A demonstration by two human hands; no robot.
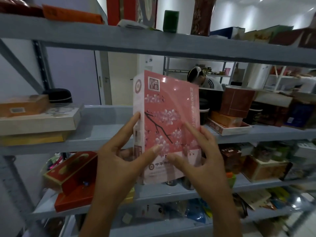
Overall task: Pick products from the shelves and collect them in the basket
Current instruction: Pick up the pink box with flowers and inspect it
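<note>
Perhaps "中华" low on pink box point(168, 117)

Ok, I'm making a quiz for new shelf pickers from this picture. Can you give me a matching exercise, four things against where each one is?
Things:
1. pink box
2. green can
3. black hat
4. red box

Places:
A. top shelf, standing upright
B. lower shelf, at the left, lying tilted
C. held up between the left hand and right hand
D. middle shelf, at the left, behind stacked flat boxes

Pairs: 1-C, 2-A, 3-D, 4-B
</note>
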